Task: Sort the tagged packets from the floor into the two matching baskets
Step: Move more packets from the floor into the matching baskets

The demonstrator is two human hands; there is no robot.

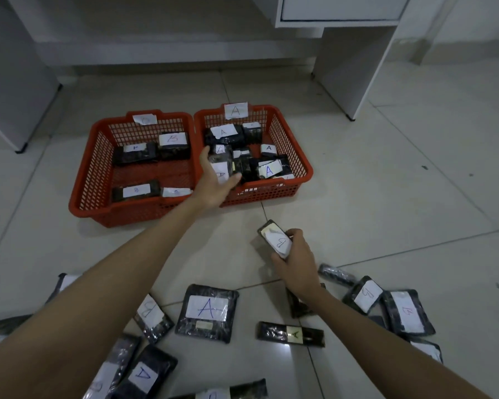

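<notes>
Nearest the camera, dark glossy packets with white tags are scattered over the tiled floor (386,197); among them a large packet marked A (207,312) lies flat between the two forearms, and others marked B (363,295) are seen to the right. A little farther on, the right hand (296,262) is curled round a B packet (275,239), held off the floor with its tag up and its long axis slanting away to the upper left. Beyond it, two red mesh baskets stand side by side, touching. The B basket (92,168) lies on the left, forward and well to the left of the held packet, with the left arm crossing the line between them; a few B-tagged packets are seen inside it. The A basket (300,156) on the right is more crowded, and over its near left corner the left hand (213,180) is stretched with fingers loosely spread; whether the packet just under its fingers is being touched cannot be told. The right hand is judged the nearer one for the coming drop, which calls for a carry leftward across to the B basket. Past the baskets, white furniture is seen.
</notes>
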